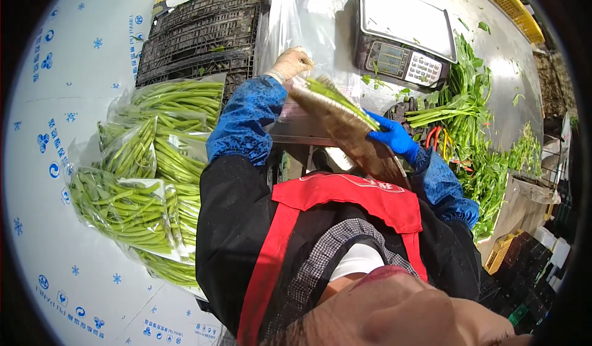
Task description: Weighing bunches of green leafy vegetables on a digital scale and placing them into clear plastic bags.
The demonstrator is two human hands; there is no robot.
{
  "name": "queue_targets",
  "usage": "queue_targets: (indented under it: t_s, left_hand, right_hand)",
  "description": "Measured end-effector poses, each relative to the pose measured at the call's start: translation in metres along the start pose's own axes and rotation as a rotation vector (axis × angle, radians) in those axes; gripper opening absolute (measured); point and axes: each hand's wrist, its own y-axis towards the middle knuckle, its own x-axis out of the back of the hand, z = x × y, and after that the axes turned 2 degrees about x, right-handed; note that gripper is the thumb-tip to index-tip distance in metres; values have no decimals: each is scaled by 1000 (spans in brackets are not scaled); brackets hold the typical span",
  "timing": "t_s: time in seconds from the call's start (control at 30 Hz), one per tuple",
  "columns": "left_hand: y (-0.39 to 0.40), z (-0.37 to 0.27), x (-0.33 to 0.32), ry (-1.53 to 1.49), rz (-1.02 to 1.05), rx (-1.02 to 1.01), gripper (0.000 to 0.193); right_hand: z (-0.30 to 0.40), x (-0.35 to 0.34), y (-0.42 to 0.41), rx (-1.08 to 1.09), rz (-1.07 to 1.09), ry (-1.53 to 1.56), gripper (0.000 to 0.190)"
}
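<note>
My left hand, in a pale glove, is over the stack of clear plastic bags on the metal table, its fingers curled; whether they pinch the film cannot be told. My right hand, in a blue glove, grips the side of a curved brown sheet with green vegetable stems along its inner side. This sheet slants from below my left hand down towards my red apron. Blue sleeve covers are on both forearms.
A digital scale stands at the upper right. Loose leafy greens lie along the right. Bagged green stems are piled at left, beside black plastic crates. A yellow crate is at the top right.
</note>
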Motion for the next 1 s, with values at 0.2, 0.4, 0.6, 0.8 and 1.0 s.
queue_targets:
  t_s: [0.2,0.4,0.6,0.8,1.0]
  left_hand:
    - [-25,-32,15,-476,-198,67,9]
    - [-37,-61,-16,-329,-231,8,9]
    - [-52,-77,-17,-378,-344,48,12]
    - [-53,-106,-45,-313,-302,-22,12]
    - [-70,-148,-58,-534,-238,-2,8]
  right_hand:
    - [1,22,-22,43,-242,186,55]
    - [4,16,-51,72,-174,-123,52]
    - [0,18,-53,63,-307,-351,53]
    - [6,15,-46,179,-321,-845,66]
    - [7,16,-18,103,-441,-741,76]
